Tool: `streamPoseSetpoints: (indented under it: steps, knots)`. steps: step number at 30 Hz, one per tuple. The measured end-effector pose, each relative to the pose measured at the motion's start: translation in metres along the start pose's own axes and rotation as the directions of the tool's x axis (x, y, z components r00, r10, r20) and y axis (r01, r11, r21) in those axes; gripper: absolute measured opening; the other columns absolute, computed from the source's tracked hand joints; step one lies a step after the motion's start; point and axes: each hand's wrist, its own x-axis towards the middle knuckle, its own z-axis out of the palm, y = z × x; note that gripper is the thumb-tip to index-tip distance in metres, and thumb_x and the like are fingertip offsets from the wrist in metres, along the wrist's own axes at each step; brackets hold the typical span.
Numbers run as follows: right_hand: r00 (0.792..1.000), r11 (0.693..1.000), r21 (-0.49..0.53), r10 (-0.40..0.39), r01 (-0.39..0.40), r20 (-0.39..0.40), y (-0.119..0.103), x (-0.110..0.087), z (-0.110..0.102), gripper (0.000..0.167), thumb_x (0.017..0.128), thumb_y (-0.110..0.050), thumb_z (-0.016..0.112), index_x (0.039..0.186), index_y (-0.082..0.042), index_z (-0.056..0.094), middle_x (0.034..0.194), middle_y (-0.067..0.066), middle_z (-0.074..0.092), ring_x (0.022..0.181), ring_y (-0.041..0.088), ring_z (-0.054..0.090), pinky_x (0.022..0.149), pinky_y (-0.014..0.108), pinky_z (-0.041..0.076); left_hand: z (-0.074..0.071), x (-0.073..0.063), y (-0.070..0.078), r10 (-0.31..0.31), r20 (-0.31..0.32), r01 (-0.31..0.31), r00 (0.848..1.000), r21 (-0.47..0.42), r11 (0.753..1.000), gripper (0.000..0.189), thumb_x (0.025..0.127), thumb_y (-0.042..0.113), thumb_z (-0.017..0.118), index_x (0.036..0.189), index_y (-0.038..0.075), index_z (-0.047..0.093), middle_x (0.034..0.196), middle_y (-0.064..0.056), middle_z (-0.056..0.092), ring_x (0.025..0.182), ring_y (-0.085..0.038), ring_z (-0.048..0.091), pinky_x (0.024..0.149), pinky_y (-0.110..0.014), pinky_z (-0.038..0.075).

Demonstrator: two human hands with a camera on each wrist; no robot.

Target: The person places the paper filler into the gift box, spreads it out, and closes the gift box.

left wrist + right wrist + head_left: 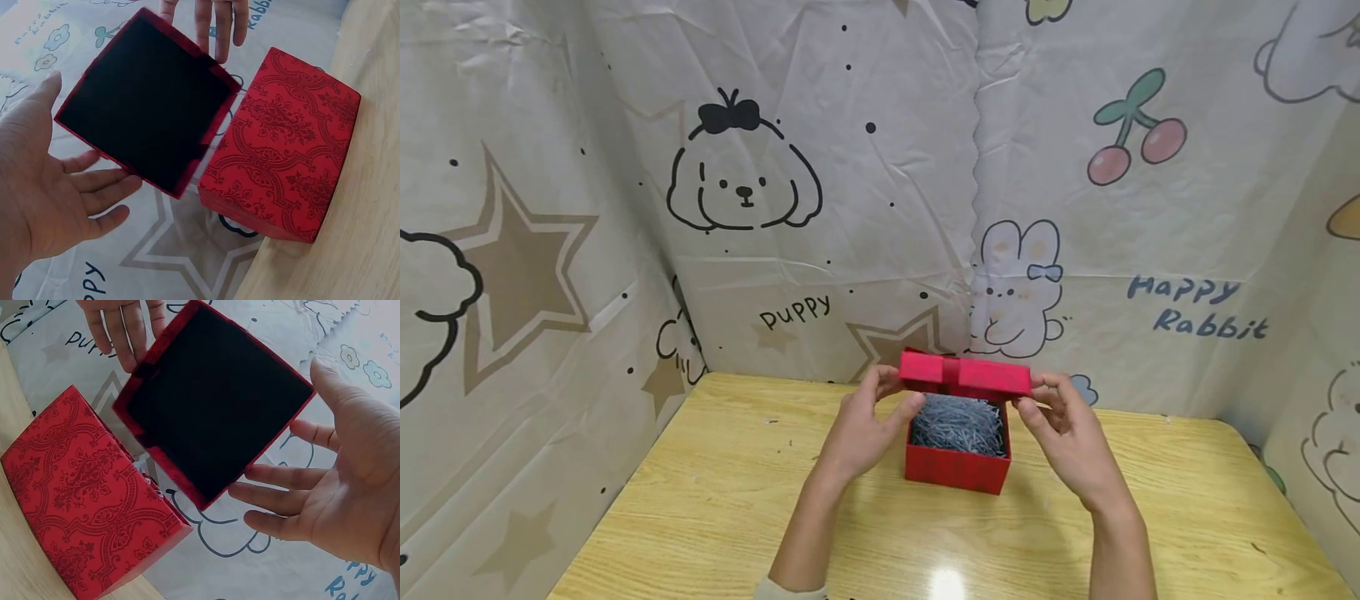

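Note:
A red gift box [957,471] with a dark floral pattern stands on the table, full of blue-grey shredded paper [958,425]. Over its back part, tilted and raised off it, is the red box lid [992,377] with a ribbon band. My left hand [865,429] holds the lid at its left side, fingers along the edge and thumb toward the front. On the opposite side my right hand [1067,433] holds it with fingertips at the edge. Both wrist views show the lid's dark underside [147,106]. The shredded paper is hidden there behind the box wall [87,487].
The light wooden table [737,500] runs around the box on all sides. A pale cloth printed with cartoons [850,167] hangs close behind the table and along both sides.

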Motion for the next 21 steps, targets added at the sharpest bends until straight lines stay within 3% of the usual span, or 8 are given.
streamPoseSetpoints:
  steps: [4,7,10,15,21]
  knots:
    - [0.999,0.999,-0.011,0.038,-0.039,-0.017,-0.001,0.0,0.001,0.034,0.107,-0.026,0.066,0.125,-0.001,0.052,0.129,0.018,0.061,0.123,0.041,0.064,0.095,0.024,0.054,0.002,0.001,-0.002,0.003,0.004,-0.003,1.0,0.003,1.0,0.064,0.097,0.054,0.073,0.148,0.023,0.049,0.15,-0.006,0.061,0.142,-0.029,0.054,0.116,-0.056,0.043]
    - [0.998,0.996,-0.059,0.066,-0.065,0.017,0.002,0.001,0.002,0.046,0.104,-0.033,0.07,0.136,-0.005,0.053,0.136,0.019,0.061,0.128,0.045,0.062,0.099,0.043,0.057,0.004,0.002,-0.006,0.018,0.047,-0.021,0.999,0.055,0.998,0.072,0.097,0.051,0.075,0.157,0.029,0.044,0.154,-0.002,0.057,0.143,-0.027,0.053,0.114,-0.056,0.044]
    - [0.995,0.99,-0.128,0.075,-0.066,0.068,0.007,0.001,0.002,0.062,0.099,-0.038,0.076,0.15,-0.011,0.052,0.146,0.019,0.059,0.136,0.047,0.057,0.105,0.059,0.052,0.004,0.002,-0.011,0.033,0.115,-0.048,0.993,0.133,0.99,0.073,0.097,0.047,0.077,0.16,0.031,0.044,0.155,0.002,0.056,0.144,-0.024,0.051,0.115,-0.056,0.043]
    - [0.989,0.97,-0.235,0.097,-0.069,0.11,0.017,0.001,0.0,0.072,0.089,-0.034,0.088,0.15,-0.012,0.058,0.148,0.015,0.061,0.14,0.046,0.052,0.111,0.064,0.044,0.01,0.004,-0.02,0.001,0.209,-0.05,0.978,0.229,0.972,0.078,0.094,0.036,0.083,0.16,0.024,0.044,0.155,0.0,0.056,0.145,-0.026,0.05,0.116,-0.051,0.044]
    - [0.981,0.935,-0.346,0.137,-0.082,0.139,0.024,0.002,0.001,0.072,0.084,-0.029,0.093,0.145,-0.008,0.062,0.145,0.016,0.064,0.138,0.048,0.053,0.109,0.065,0.046,0.017,0.007,-0.029,-0.052,0.246,-0.028,0.968,0.31,0.95,0.086,0.092,0.029,0.086,0.163,0.015,0.04,0.16,-0.005,0.051,0.148,-0.027,0.047,0.118,-0.047,0.042]
